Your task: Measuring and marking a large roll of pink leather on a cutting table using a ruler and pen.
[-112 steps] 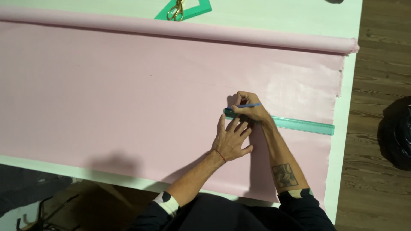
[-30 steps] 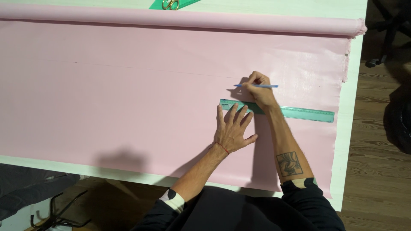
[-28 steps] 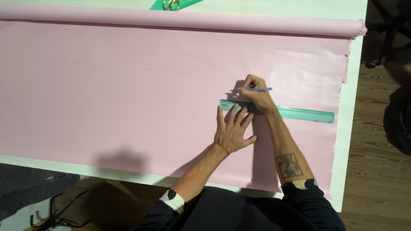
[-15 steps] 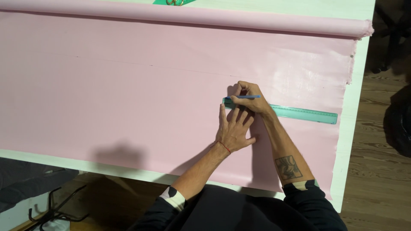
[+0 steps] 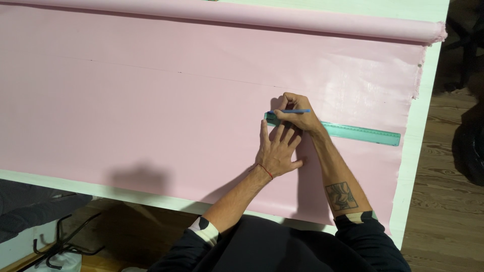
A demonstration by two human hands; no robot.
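A wide sheet of pink fabric (image 5: 151,95) lies spread over a white table (image 5: 418,151), its far edge rolled up (image 5: 302,20). A green transparent ruler (image 5: 360,133) lies on the fabric at the right. My left hand (image 5: 277,148) rests flat, fingers spread, pressing the ruler's left end. My right hand (image 5: 297,113) grips a blue pen (image 5: 295,111), its tip at the ruler's left end near the upper edge. A faint line runs across the fabric toward my hands.
The table's right edge and near edge border a wooden floor (image 5: 443,191). A dark object (image 5: 471,146) sits on the floor at the right. A black metal stand (image 5: 55,244) is below the table at the lower left.
My right hand with the pen has slid left along the ruler, from above its middle-left to its left end. The left hand stays pressed on the ruler.
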